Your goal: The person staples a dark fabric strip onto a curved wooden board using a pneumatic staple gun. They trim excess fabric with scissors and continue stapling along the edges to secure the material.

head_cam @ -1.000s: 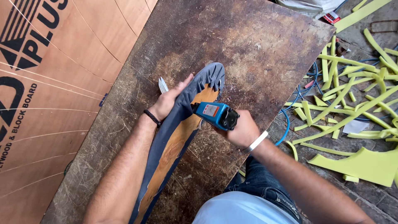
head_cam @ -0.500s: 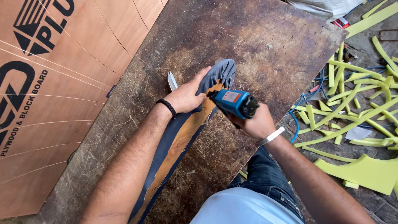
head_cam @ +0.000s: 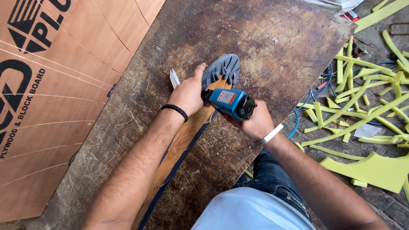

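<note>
Much was hidden. The left hand (head_cam: 189,94) covered the spot where the blue stapler-type tool (head_cam: 232,102) met the long wooden piece (head_cam: 181,142), so the tool's nose could not be seen. The lower end of that piece ran out of frame at the bottom edge. A pale, pointed metal tip (head_cam: 174,78) stuck out just beyond the left knuckles; what it belonged to could not be made out. The right fingers were lost behind the tool body.

Labels: the tool carried a small rectangular sticker, red and white, on its top face. To the left lay a large orange-brown plywood sheet (head_cam: 51,93) with heavy black printing, cut off by the frame. At the top right sat a small red-and-white packet (head_cam: 352,16), partly out of view.

Hands: the left hand pressed down flat, fingers curled over grey fabric (head_cam: 221,68) gathered around the rounded top end of the wooden piece, a black band on the wrist. The right hand (head_cam: 255,121) was clenched around the tool's grip, a silver bangle on the wrist. Both forearms reached in from the lower edge.

The wooden piece lay diagonally on the dark, scarred worktable (head_cam: 277,47). Yellow foam strips (head_cam: 362,98) littered the floor at right, over a blue hose (head_cam: 295,127).
</note>
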